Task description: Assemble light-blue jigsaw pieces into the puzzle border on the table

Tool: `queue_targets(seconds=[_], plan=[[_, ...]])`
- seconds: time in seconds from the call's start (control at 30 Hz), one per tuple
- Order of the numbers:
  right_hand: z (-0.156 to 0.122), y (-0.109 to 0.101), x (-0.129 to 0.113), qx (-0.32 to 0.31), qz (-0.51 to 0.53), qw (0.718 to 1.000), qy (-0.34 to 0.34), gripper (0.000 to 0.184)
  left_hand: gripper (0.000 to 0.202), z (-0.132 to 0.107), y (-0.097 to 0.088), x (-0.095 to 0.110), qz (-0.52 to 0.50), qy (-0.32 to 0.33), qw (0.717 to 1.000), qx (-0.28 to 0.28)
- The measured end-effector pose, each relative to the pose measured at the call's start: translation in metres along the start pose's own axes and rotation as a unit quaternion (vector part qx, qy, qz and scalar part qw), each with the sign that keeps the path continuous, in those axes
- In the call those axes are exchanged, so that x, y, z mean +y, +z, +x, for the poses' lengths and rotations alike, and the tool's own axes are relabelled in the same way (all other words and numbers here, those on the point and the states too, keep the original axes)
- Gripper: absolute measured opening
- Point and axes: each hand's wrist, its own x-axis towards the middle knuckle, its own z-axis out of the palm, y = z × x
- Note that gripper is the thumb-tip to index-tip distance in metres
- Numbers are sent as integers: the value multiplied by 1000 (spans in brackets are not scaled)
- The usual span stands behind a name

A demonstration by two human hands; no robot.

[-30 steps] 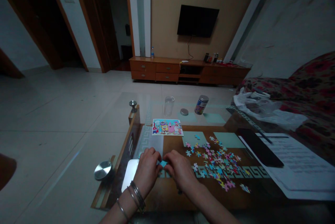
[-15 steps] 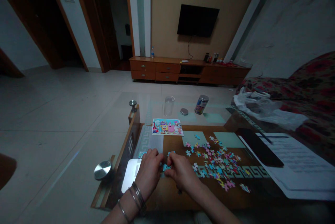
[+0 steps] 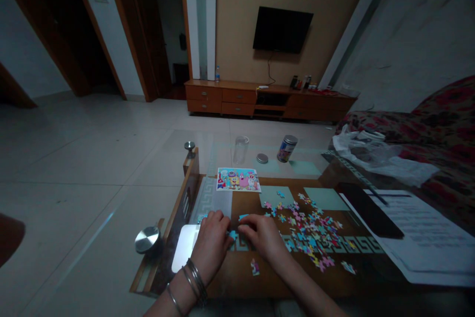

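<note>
My left hand point(image 3: 213, 238), with several bangles on its wrist, is closed at the table's left side. A light blue jigsaw piece point(image 3: 232, 235) shows at its thumb and fingertips. My right hand point(image 3: 264, 235) is just to the right, thumb and forefinger apart, with no piece visible between them. By its fingertips lies another blue piece point(image 3: 243, 217). A separate purplish piece point(image 3: 255, 266) rests on the glass below my right hand. Further right spreads a loose pile of jigsaw pieces point(image 3: 315, 233). Beyond my hands lies a cartoon picture card point(image 3: 239, 180).
A clear plastic jar point(image 3: 241, 150), a round metal lid point(image 3: 261, 158) and a printed can point(image 3: 287, 149) stand at the glass table's far side. On the right are papers point(image 3: 430, 238), a black flat object point(image 3: 371, 210) and a plastic bag point(image 3: 382, 156). A white rectangle point(image 3: 184, 248) is beside my left wrist.
My right hand has drawn back rightward from my left hand, and its fingers have parted. The purplish piece below it has come into fuller view. My left hand stays nearly in place.
</note>
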Motion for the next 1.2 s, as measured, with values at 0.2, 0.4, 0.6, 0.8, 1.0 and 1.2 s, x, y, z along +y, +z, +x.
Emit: queue_targets(seconds=[0.2,0.4,0.6,0.8,1.0,1.2], plan=[[-5,-13,-2,-21,-137,990,19,25,14,-1,-3,2,4,1,1000,-5],[-4,-15,2,-44,-154,985,-68,26,15,-4,-4,3,2,2,1000,-4],[-5,-4,0,-39,-154,986,-44,25,16,-1,-3,1,4,4,1000,-7],[-6,3,1,-25,-118,992,-38,25,14,-2,-2,1,6,1,1000,-6],[-5,7,7,-24,-80,995,-45,22,14,-2,-2,1,4,3,1000,-3],[-7,9,4,-14,-98,994,-45,23,13,-1,0,0,5,4,1000,-4]])
